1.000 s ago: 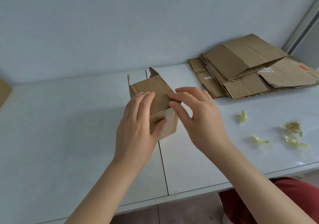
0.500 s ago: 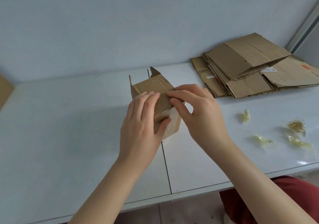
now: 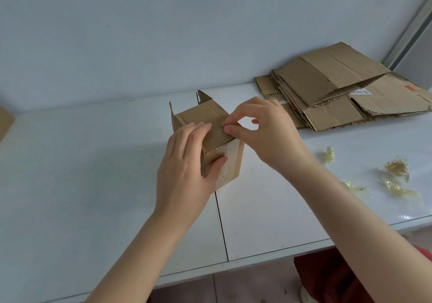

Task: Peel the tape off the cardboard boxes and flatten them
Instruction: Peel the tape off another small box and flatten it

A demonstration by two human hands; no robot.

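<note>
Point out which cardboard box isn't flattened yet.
The small box gripped by the left hand, standing upright; the others lie flat in the stack by the wall.

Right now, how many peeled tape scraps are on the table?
4, right of the box: one scrap nearest it, one farther right, two nearer the table edge. None appear hidden.

no text can be read; a white label point(image 3: 361, 91) and a red mark point(image 3: 409, 88) on the flattened cardboard point(image 3: 385, 97), upper right, are too small.
</note>
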